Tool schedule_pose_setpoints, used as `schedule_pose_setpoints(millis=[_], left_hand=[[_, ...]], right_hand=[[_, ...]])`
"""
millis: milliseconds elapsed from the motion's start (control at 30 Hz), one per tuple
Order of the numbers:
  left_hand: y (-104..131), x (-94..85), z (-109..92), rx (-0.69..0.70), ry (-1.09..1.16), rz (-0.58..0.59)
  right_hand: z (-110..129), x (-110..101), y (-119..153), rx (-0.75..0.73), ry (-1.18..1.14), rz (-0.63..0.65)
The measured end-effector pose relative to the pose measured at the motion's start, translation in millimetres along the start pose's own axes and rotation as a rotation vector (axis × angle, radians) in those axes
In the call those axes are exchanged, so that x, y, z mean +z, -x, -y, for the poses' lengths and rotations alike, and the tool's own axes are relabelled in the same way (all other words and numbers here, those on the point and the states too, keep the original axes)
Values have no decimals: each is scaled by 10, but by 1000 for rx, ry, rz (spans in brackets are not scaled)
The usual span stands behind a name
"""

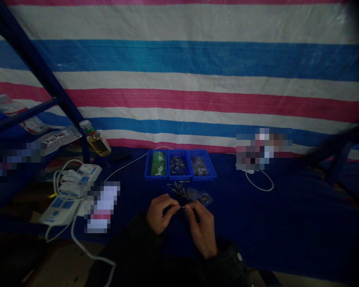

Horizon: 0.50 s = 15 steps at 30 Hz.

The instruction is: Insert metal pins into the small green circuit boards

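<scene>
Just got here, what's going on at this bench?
Someone has a small thin piece pinched in the fingers of the left hand and right hand, over a blue table. It's too small and dark to identify. Just beyond the hands lie loose metal pins and small clear bags. Behind those, three blue trays sit side by side, the middle one holding more pins.

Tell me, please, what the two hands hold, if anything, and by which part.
A small thin piece: the left hand pinches one end, the right hand apparently the other. It is too small to identify.
</scene>
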<state>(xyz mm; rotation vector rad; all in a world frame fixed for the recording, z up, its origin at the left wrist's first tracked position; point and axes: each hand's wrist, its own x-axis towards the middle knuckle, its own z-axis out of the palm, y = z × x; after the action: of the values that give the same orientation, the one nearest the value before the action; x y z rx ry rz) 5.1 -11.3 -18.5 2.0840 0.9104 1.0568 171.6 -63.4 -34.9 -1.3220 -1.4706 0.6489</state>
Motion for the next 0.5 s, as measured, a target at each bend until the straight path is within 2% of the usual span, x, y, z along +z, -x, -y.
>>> schedule_pose_setpoints(millis=[200,367,500], left_hand=[[8,0,7,-4,5,-13],[21,-22,25,-62,8,-58],[21,-26,28,-92,1,-76]], right_hand=[[-28,9,4,15,88,-24],[-53,-16,11,63,81,-87],[-41,-23,7,-34,-22,-103]])
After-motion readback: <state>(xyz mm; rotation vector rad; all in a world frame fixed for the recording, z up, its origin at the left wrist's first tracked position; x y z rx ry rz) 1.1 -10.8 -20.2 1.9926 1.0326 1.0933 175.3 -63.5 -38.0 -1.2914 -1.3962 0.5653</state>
